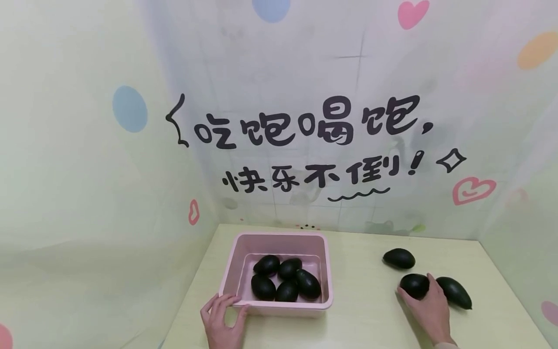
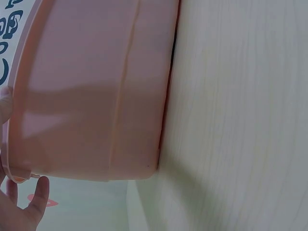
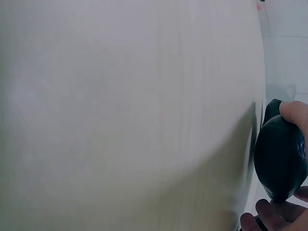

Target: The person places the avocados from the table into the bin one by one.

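A pink bin (image 1: pixel 279 310) holds several dark avocados (image 1: pixel 308 284). My left hand (image 1: pixel 224 320) grips its front-left corner, fingers over the rim, thumb at the front wall; the left wrist view shows the bin's outer wall (image 2: pixel 91 96) with fingers (image 2: pixel 38 202) at the rim. To the right, my right hand (image 1: pixel 429 310) holds a dark avocado (image 1: pixel 414 286) between thumb and fingers. That avocado (image 3: pixel 280 159) also shows in the right wrist view. Another avocado (image 1: pixel 455 293) lies just right of the hand, and one more (image 1: pixel 398 259) lies behind.
The pale wooden table (image 1: pixel 362 291) extends between the bin and the loose avocados. Behind it stands a printed wall covering (image 1: pixel 305 208) with black writing, and similar coverings rise along the left and right sides.
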A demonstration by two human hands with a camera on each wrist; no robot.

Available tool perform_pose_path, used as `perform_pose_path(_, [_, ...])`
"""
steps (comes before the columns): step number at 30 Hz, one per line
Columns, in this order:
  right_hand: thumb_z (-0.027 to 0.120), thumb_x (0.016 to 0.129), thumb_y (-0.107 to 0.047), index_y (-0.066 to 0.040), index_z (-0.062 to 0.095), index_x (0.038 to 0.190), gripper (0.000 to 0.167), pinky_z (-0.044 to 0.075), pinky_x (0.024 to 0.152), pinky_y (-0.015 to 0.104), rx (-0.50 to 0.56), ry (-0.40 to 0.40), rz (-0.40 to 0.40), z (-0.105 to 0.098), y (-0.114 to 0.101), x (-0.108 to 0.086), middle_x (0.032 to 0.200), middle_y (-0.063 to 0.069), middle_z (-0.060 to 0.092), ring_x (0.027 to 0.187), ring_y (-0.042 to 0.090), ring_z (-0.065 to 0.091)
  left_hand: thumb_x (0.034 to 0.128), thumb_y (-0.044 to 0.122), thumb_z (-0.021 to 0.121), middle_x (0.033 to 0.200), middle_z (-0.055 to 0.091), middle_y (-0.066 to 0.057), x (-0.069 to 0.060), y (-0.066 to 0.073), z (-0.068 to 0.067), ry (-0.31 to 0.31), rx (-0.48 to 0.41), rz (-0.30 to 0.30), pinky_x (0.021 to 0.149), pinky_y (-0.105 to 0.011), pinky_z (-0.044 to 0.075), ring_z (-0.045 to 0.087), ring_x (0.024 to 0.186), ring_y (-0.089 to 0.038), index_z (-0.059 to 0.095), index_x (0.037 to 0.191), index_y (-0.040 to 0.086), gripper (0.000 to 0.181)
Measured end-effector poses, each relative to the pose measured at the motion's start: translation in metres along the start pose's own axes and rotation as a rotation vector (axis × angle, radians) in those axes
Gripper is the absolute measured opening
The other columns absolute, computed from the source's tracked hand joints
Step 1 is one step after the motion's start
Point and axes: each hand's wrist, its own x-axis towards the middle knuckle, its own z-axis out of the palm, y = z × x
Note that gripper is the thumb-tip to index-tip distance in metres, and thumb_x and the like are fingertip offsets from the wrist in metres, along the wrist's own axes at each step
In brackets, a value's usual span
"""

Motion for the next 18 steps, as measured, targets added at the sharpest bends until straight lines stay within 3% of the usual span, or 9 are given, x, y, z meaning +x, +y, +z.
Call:
perform_pose_path(6, [0.085,0.086,-0.052,0.014,0.024,0.16,0.116,0.028,0.123,0.069,-0.002,0.002,0.004,-0.0013,-0.0027,-0.002,0.161,0.042,0.032,0.15,0.058,0.031,0.0639,0.004,0.093,0.105,0.076,-0.012,-0.0005,-0.0014,-0.0001,-0.004,-0.001,-0.014,0.117,-0.018,0.021,0.046,0.126,-0.018,0.077,0.097,0.007,0.037])
perform_pose_path(10, [0.085,0.085,-0.053,0.016,0.025,0.159,0.117,0.03,0.122,0.069,-0.004,0.011,-0.002,-0.0027,-0.0044,-0.0045,0.16,0.043,0.033,0.149,0.058,0.032,0.0627,0.005,0.093,0.104,0.076,-0.012,-0.0008,-0.0048,0.0008,0.003,-0.011,-0.002,0.117,-0.018,0.022,0.048,0.122,-0.025,0.077,0.097,0.01,0.038])
perform_pose_path(18, [0.086,0.084,-0.055,0.013,0.031,0.157,0.113,0.032,0.12,0.07,-0.015,0.019,-0.018,-0.006,-0.0076,-0.0091,0.157,0.042,0.037,0.147,0.058,0.035,0.0638,0.005,0.093,0.103,0.075,-0.016,-0.0017,-0.0047,0.0009,-0.005,-0.03,0.002,0.119,-0.019,0.022,0.048,0.121,-0.025,0.077,0.096,0.008,0.036])
